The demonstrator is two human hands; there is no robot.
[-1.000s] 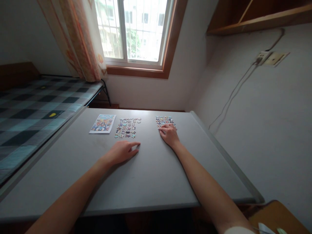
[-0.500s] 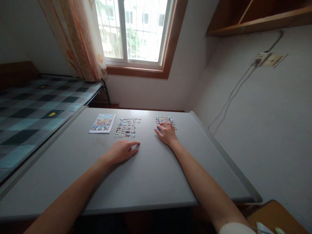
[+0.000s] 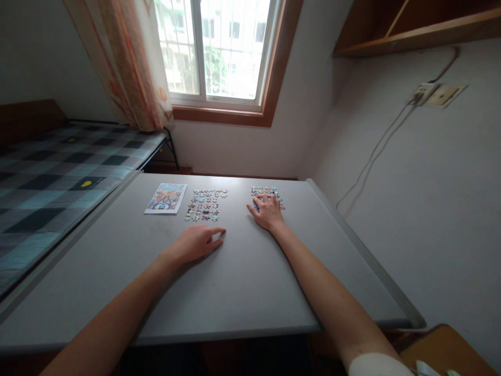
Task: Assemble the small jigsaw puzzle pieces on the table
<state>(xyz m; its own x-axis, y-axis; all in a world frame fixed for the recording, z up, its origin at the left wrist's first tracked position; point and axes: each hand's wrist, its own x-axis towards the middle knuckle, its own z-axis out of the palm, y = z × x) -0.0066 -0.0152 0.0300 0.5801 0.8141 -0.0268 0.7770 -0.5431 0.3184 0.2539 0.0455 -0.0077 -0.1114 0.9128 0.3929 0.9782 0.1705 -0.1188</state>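
Observation:
My right hand (image 3: 267, 211) lies with spread fingers over the near part of a cluster of jigsaw puzzle pieces (image 3: 263, 188), hiding some of them. Its fingertips seem to touch pieces, though none is visibly gripped. My left hand (image 3: 198, 243) rests on the grey table (image 3: 235, 292), thumb and index finger apart and pointing right, with nothing between them. Just beyond it, more puzzle pieces (image 3: 204, 200) are laid out in loose rows. A colourful printed picture sheet (image 3: 166, 198) lies flat to the left of those rows.
A bed with a checked cover (image 3: 97, 156) stands along the table's left side. On the right, a cable (image 3: 371, 151) hangs from a wall socket (image 3: 425, 94). A wooden stool or chair (image 3: 446, 350) is at the lower right. A window (image 3: 230, 49) and curtain are behind.
My right hand's fingers have shifted slightly over the right cluster, with the thumb a little further left. My left hand has stayed in place. The view has moved very slightly.

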